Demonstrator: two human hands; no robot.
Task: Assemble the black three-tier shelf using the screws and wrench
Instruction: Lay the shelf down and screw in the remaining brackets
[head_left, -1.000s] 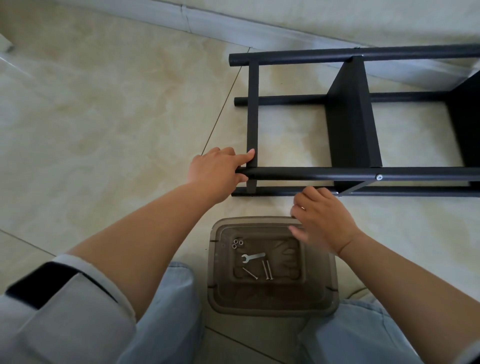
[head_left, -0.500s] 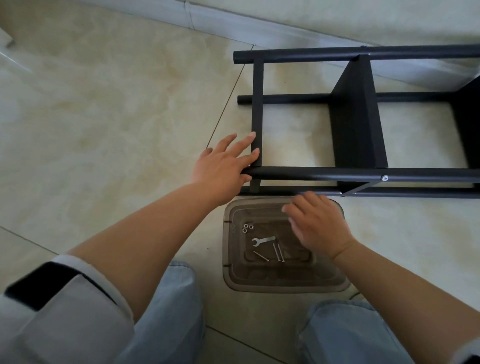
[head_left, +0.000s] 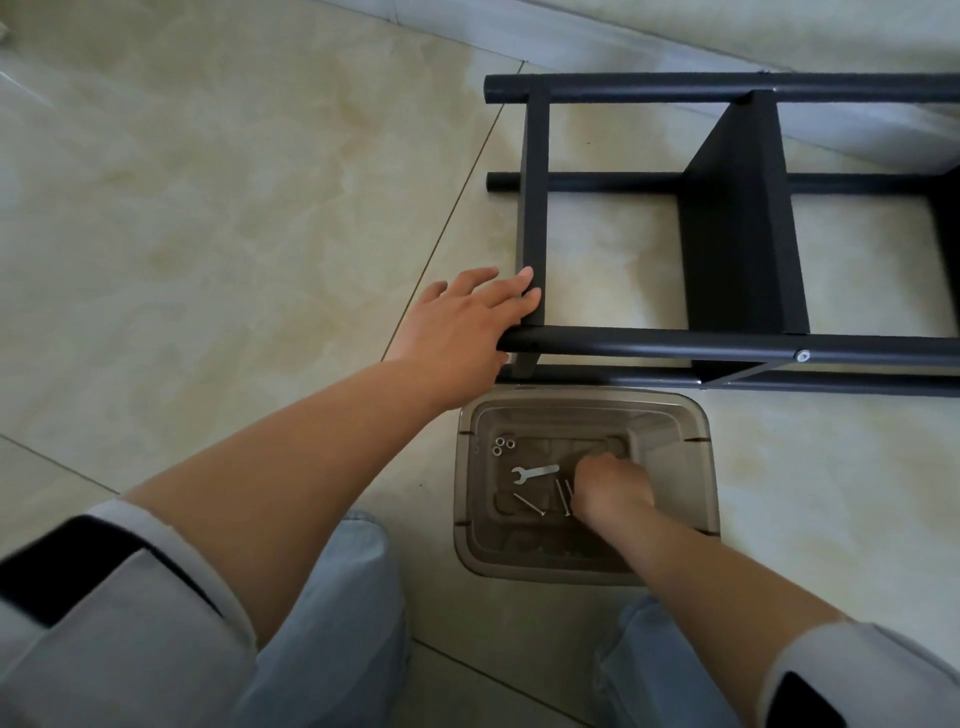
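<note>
Glossy beige floor tiles (head_left: 208, 208) run under the whole setup, with a pale skirting board along the far wall. We see the black metal-tube shelf frame with flat black panels (head_left: 737, 218) lying on its side on the floor, partly built: one silver screw head (head_left: 803, 356) already sits in the near tube. We judge it lies sideways so the joints face up for fastening.

Just in front of the frame, against its lowest tube, stands a translucent grey-brown plastic bin (head_left: 701, 452). It keeps the small hardware together: a flat silver open-end wrench (head_left: 535, 473), three small silver nuts (head_left: 503, 445) and long thin silver screws (head_left: 530, 504).

Our left hand (head_left: 462, 332) is open, fingers straight and spread, resting on the end of the near tube and touching the upright strip beside it; we read this as steadying the frame.

Our right hand (head_left: 610, 491) is down inside the bin beside the screws, fingers curled under. We cannot tell whether it has hold of a screw
</note>
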